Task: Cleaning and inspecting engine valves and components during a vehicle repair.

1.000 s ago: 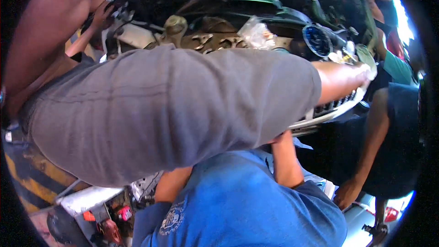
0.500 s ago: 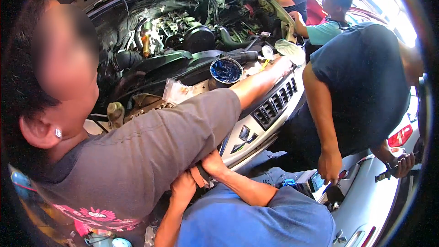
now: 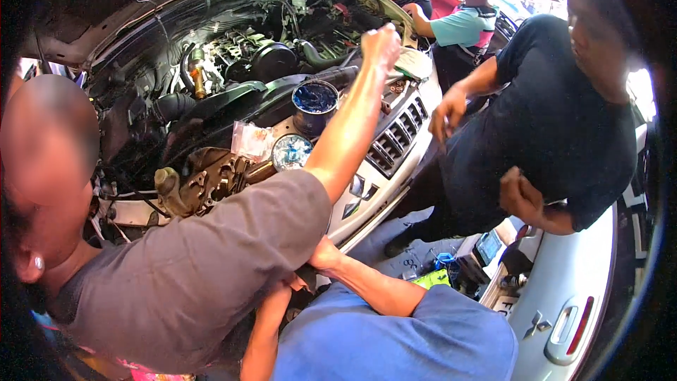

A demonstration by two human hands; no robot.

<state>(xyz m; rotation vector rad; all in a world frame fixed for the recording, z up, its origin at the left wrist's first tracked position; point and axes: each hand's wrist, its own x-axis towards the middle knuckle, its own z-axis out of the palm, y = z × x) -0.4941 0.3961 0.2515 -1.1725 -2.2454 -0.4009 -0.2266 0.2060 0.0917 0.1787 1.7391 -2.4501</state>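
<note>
Close in front of my blue shirt, my left hand [image 3: 277, 295] and my right hand [image 3: 325, 255] are near each other, partly covered by a co-worker's brown sleeve [image 3: 240, 219]. My right hand looks curled, but what it grips is hidden. An orange-brown piece [image 3: 300, 283] shows between the hands, beside my left hand, whose fingers are out of sight. Past the sleeve lies the white car front with its slotted grille [image 3: 395, 142]. On its upper edge stands a dark tub of blue grease [image 3: 314, 99], beside a round blue-and-white lid or container [image 3: 290, 152].
The co-worker's bare arm [image 3: 345, 141] stretches across the car front, fist raised. A person in black [image 3: 543, 120] stands at right. A clear plastic bag [image 3: 252, 140] lies by the open engine bay [image 3: 275, 63]. Behind that person's legs are a silver panel [image 3: 571, 275] and cables.
The co-worker's hand has lifted off the car front, uncovering the blue-and-white round thing. The person in black has turned and raised both hands. My left hand is now more covered by the sleeve.
</note>
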